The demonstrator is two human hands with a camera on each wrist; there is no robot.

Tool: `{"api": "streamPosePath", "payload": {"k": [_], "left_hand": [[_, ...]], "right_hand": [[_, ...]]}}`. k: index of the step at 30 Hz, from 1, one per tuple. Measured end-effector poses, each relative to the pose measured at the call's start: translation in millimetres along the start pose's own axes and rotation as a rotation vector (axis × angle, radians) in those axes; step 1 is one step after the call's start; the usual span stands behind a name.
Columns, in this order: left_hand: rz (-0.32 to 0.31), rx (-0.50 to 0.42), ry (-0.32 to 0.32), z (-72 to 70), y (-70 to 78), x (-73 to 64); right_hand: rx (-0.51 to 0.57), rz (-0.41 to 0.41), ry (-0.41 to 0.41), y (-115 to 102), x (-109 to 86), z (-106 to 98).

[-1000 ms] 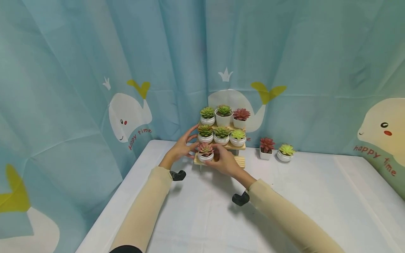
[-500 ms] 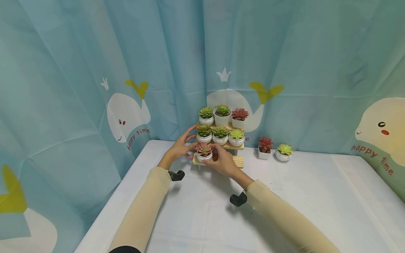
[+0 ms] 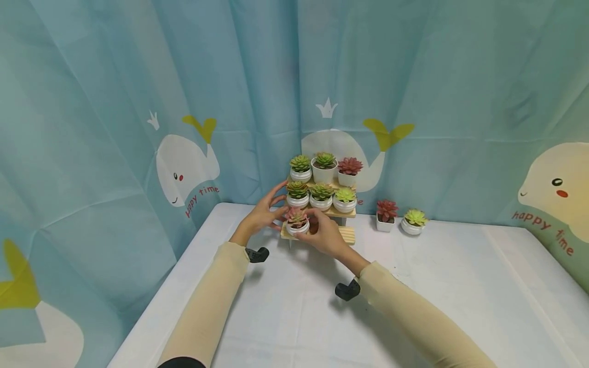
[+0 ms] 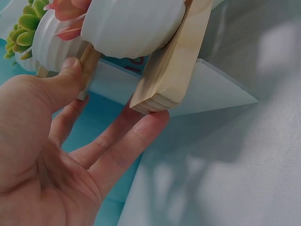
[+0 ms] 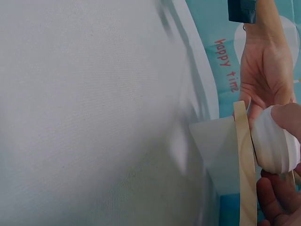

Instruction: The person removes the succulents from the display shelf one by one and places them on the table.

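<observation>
A small pink succulent (image 3: 296, 216) in a round white pot stands at the left end of the bottom plank of a tiered wooden plant stand (image 3: 347, 235). My right hand (image 3: 327, 237) pinches its pot (image 5: 273, 141) between thumb and fingers, close over the plank. At the stand's left side is my left hand (image 3: 262, 214), fingers spread and fairly straight. In the left wrist view its thumb lies at the end of the middle plank (image 4: 89, 61), and a fingertip touches the rounded end of the bottom plank (image 4: 164, 89). Some right fingertips are hidden behind the pot.
Green succulents (image 3: 321, 192) in white pots fill the middle tier. The top tier holds two green ones and a red one (image 3: 350, 166). On the white table (image 3: 442, 286), right of the stand, are a red succulent (image 3: 387, 212) and a lime-green one (image 3: 415, 219). A blue curtain (image 3: 257, 76) hangs behind.
</observation>
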State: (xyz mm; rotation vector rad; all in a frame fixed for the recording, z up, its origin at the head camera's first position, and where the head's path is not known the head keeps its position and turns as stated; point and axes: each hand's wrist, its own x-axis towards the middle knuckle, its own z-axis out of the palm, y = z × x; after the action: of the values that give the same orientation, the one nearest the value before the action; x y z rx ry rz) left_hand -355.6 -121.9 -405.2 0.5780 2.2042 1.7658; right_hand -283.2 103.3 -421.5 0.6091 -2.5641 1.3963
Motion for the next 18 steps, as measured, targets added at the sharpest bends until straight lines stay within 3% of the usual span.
{"api": "streamPosePath", "payload": {"k": [18], "left_hand": [[-0.018,0.002,0.022,2.0,2.3,-0.9]], "right_hand": [[0.006,-0.022,-0.007,-7.7,-1.9,-9.0]]}}
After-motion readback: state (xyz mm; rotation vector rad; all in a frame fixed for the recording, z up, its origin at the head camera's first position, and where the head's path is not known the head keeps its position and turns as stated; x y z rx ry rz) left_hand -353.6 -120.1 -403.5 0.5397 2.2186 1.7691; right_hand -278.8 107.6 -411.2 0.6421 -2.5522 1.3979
